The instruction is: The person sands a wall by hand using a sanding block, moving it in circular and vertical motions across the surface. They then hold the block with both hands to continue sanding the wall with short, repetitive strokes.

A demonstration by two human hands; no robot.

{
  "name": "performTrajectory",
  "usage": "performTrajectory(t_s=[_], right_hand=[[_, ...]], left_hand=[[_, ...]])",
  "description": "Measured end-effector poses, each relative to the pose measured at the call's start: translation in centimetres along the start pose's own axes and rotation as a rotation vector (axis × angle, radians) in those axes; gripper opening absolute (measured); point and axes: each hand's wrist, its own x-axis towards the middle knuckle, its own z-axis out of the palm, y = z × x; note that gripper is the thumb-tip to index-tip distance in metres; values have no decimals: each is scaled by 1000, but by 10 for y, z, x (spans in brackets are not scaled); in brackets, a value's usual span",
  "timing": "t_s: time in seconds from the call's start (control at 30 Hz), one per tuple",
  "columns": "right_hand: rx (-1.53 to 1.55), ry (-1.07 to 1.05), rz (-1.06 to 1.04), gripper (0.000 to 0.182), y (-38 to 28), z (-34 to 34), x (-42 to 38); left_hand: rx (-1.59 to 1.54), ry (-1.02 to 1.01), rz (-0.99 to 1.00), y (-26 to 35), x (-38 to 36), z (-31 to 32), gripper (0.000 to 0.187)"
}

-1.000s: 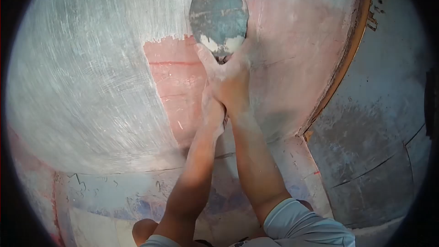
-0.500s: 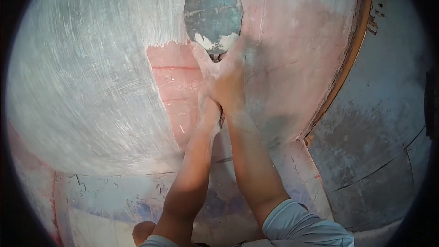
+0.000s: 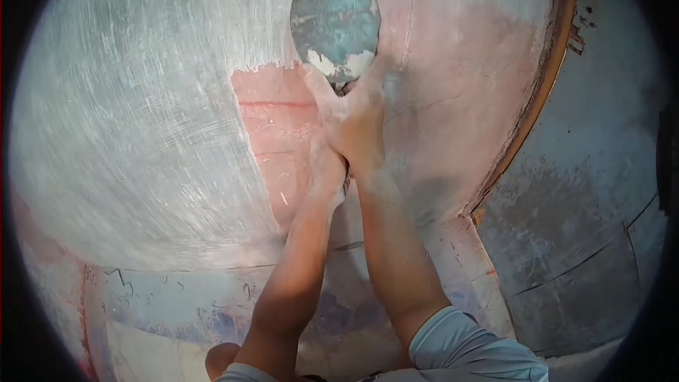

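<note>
A sander (image 3: 335, 18) with a worn teal-grey oval head and chipped pale paint near its base is held against the curved, pink-and-white surface (image 3: 453, 85). My right hand (image 3: 362, 124) is closed around the sander's near end, thumb and fingers spread along both sides of the oval. Just below and to the left, my left hand (image 3: 327, 163) is closed at the sander's rear, partly under my right wrist. Whitish dust covers both hands. The sander's underside and most of my left fingers are hidden.
Whitish, streaked coating (image 3: 141, 106) covers the surface's left side, beside a bare pink patch (image 3: 272, 134). A brown raised edge (image 3: 541, 92) curves down the right. Beyond it lies a grey, stained floor (image 3: 573, 233). A ledge (image 3: 177, 293) runs below the surface.
The sander and both hands have shifted slightly to the right across the surface. My grip looks the same.
</note>
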Motion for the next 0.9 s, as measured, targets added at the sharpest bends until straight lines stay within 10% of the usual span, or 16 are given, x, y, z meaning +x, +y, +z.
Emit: performTrajectory(t_s=[0.23,0.3,0.4,0.47,0.6,0.77,0.9], right_hand=[[-165,48,-157,107,46,-27,-79],[136,30,181,105,41,-38,-99],[-293,46,-80,105,39,-50,-97],[-555,56,-264,103,33,-52,-90],[-625,-51,-296,80,36,-52,-88],[-607,-32,-306,77,44,-51,-93],[-646,-16,-301,69,40,-46,-94]], left_hand=[[51,-119,-13,-92,-42,-48,37],[100,-59,18,-111,-50,-62,37],[358,-314,-199,-139,-37,-92,37],[53,-329,181,-133,-46,-66,41],[-443,-167,-67,-152,-50,-53,46],[391,-133,269,-147,-48,-56,48],[157,-142,119,-175,-41,-77,49]])
